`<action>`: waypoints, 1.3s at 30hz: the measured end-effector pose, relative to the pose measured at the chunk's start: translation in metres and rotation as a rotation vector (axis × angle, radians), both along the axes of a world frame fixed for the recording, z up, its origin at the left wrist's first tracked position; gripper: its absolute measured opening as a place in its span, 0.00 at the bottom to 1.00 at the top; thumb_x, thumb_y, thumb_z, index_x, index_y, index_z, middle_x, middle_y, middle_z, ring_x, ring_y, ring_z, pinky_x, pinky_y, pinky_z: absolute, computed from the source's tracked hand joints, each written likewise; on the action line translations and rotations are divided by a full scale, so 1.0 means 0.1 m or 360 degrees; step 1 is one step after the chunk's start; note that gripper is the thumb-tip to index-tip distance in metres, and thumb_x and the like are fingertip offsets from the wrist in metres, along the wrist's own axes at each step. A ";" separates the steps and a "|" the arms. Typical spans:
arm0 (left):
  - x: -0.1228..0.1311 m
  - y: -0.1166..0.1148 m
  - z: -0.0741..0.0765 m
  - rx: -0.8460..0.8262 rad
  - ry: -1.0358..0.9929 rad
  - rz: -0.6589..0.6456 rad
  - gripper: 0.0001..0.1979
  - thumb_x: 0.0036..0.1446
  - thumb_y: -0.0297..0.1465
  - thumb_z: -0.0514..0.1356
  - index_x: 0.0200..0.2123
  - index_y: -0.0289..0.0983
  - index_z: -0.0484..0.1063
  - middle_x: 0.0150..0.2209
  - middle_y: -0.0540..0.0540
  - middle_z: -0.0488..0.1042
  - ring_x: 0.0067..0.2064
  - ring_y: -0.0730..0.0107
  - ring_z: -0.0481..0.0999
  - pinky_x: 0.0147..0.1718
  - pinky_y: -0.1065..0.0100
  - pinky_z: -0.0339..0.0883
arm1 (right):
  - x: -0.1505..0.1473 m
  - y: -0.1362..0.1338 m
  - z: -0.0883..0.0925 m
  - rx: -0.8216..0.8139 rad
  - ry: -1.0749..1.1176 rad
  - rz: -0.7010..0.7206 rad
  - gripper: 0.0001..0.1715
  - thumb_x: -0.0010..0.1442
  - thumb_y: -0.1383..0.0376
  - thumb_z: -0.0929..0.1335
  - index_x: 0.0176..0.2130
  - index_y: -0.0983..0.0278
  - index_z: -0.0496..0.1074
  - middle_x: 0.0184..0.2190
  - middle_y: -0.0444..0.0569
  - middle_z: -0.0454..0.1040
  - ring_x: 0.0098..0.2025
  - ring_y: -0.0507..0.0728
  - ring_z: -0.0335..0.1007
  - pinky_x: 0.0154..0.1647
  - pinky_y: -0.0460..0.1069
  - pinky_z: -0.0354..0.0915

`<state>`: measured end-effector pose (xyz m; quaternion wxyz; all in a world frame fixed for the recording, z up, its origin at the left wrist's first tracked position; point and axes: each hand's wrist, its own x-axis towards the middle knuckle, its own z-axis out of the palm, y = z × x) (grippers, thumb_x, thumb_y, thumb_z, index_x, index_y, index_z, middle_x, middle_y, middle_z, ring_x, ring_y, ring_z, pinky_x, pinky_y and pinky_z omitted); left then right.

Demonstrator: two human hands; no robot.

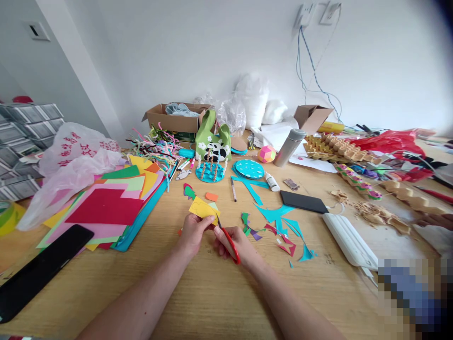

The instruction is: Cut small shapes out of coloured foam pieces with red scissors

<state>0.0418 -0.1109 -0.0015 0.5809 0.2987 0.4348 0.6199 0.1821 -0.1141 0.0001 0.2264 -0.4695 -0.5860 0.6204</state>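
The left hand (193, 233) has its fingers pinched on a yellow paper (201, 208) above the tabletop (219, 304); the right hand (244, 246) has its fingers round red scissors (231, 242), blades at the paper's right edge. Blue scraps (272, 214) lie beyond the right hand, coloured sheets (106, 207) to the left.

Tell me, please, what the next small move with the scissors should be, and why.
Probably a small snip: the right hand holds the red scissors with the blades at the edge of the yellow paper, which the left hand holds and which seems to bear faint drawn lines.
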 end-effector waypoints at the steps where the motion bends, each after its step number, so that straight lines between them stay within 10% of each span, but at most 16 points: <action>1: 0.00 0.00 0.00 0.0002 -0.0006 -0.0004 0.08 0.40 0.31 0.69 0.24 0.34 0.75 0.24 0.50 0.75 0.26 0.73 0.72 0.27 0.71 0.67 | 0.00 0.00 -0.01 0.0006 0.0001 0.0001 0.40 0.51 0.32 0.65 0.22 0.66 0.68 0.14 0.43 0.66 0.14 0.47 0.58 0.15 0.43 0.53; 39: 0.00 0.00 -0.02 -0.0028 -0.0053 0.0002 0.10 0.39 0.31 0.70 0.26 0.34 0.75 0.25 0.49 0.75 0.27 0.71 0.72 0.28 0.70 0.66 | 0.00 0.00 -0.03 0.0064 -0.0045 -0.0013 0.40 0.52 0.32 0.64 0.22 0.66 0.67 0.13 0.43 0.64 0.13 0.47 0.56 0.14 0.43 0.49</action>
